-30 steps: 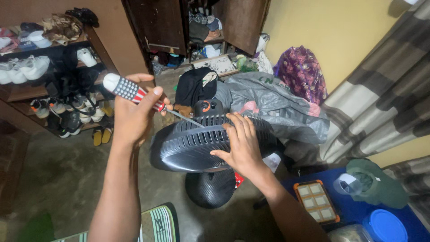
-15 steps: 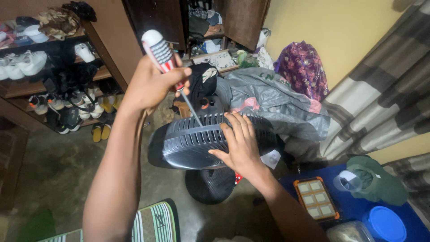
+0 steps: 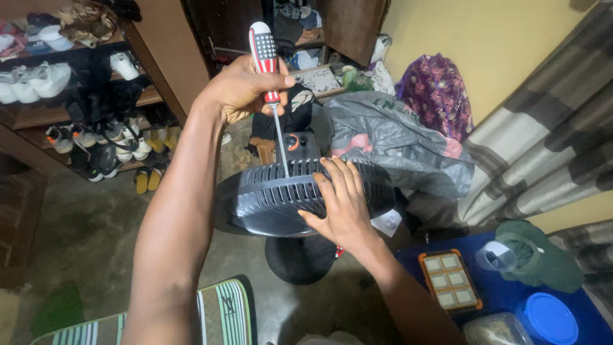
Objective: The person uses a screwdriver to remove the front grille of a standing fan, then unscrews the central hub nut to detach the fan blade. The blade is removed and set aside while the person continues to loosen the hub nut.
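Left hand (image 3: pixel 239 89) has a full grip on a red-and-white-handled screwdriver (image 3: pixel 268 76), held upright with the tip down in the slots of a black fan housing (image 3: pixel 281 198). Right hand (image 3: pixel 341 204) lies flat on the housing. Shoe rack (image 3: pixel 70 108) behind, blue lid (image 3: pixel 546 317) lower right.

A lived-in home room, shoe rack (image 3: pixel 76 128) at 10 o'clock, open wardrobe (image 3: pixel 300 32) at 12, striped curtain (image 3: pixel 549 140) at 3, bare concrete floor (image 3: pixel 83 236).
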`<state>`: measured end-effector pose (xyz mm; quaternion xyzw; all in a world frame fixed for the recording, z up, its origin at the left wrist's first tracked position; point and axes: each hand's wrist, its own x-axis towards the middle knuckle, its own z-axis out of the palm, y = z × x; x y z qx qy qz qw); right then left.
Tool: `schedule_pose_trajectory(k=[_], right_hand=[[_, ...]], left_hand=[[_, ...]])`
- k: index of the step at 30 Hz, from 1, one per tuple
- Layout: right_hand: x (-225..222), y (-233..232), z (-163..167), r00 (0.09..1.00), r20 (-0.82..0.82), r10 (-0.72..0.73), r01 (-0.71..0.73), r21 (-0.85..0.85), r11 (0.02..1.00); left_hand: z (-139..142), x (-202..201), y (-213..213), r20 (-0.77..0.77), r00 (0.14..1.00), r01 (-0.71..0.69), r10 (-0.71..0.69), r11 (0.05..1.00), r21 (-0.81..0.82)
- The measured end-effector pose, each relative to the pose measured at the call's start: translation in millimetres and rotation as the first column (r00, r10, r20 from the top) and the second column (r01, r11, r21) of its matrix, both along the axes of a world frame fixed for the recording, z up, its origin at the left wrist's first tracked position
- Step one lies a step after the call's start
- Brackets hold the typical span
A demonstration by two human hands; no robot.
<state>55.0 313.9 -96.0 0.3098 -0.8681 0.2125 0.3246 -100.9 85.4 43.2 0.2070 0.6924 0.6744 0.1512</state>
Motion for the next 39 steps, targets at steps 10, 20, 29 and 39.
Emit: schedule_pose_trajectory(k=[10,20,29,39], right_hand=[[-4,9,0,1.000,-0.004,-0.004,0.004,0.001,1.000],[-15,11,-6,0.999,-0.050,0.019,-0.019,-0.006,1.000],[-13,14,-13,0.999,-0.042,0.035,-0.035,-0.005,0.999],[-9,9,-16,0.995,-0.078,0.064,-0.063,0.005,0.998]], left_hand=[[-40,-43,10,0.206,0.979,-0.020,-0.012,0.988,0.153],[-36,-32,-8,0.066,0.995,0.060,-0.074,0.979,0.194],[-46,-26,-2,0.115,0.993,-0.015,-0.008,0.980,0.198],[-25,21,-3,-0.260,0.966,0.025,0.006,0.993,0.114]])
